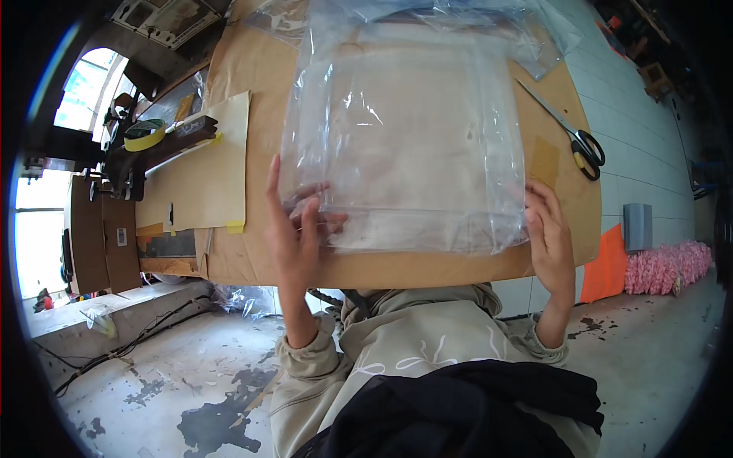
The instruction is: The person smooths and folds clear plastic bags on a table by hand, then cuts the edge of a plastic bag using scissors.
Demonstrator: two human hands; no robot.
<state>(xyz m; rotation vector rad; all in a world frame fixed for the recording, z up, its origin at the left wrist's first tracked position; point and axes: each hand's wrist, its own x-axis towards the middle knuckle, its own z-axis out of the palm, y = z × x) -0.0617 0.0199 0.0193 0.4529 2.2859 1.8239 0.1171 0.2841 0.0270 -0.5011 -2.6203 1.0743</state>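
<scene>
A clear plastic bag lies flat on the brown-covered table, in front of the wearer; take its middle as the centre of a clock, with twelve at its far side. It is broad and roughly rectangular, glossy, with bright white glints and fine creases. Long folds run down its sides at nine and three o'clock, and a straight line crosses it above the near edge, where the film at six o'clock is rumpled and cloudier.

The left hand is at eight o'clock, its forearm rising from seven. One finger points up toward twelve outside the film; other fingers reach across the bag's near corner, seemingly seen through the plastic. Thumb and fingers look moderately spread, and I cannot tell whether they pinch the film. The right hand is at four o'clock, its forearm coming from five, with curled fingers and thumb at the bag's edge. Its gap is narrow; whether it closes on the plastic, I cannot tell.

The bag is see-through and pale inside, but whether a flat sheet lies in it is unclear. More clear plastic is bunched at twelve o'clock. Scissors with black handles lie at three, blades angled toward one. At nine o'clock, beyond a pale board, a yellow tape roll rests on a dark fixture.
</scene>
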